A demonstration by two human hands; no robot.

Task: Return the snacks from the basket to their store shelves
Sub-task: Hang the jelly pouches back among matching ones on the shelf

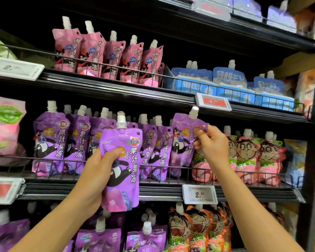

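My left hand (98, 171) grips a purple jelly pouch (123, 171) with a white cap, held upright in front of the middle shelf (102, 186). My right hand (212, 142) pinches the top right corner of a second purple pouch (183, 140) at the right end of the row of matching purple pouches (65, 140). That second pouch leans left, its lower part behind the shelf's wire rail. The basket is out of sight.
Pink pouches (105, 55) and blue pouches (229, 77) fill the shelf above. Pink cartoon-face pouches (251, 157) stand right of the purple row. A 2.50 price tag (200, 194) hangs on the shelf edge. Orange and purple pouches sit on the lower shelf.
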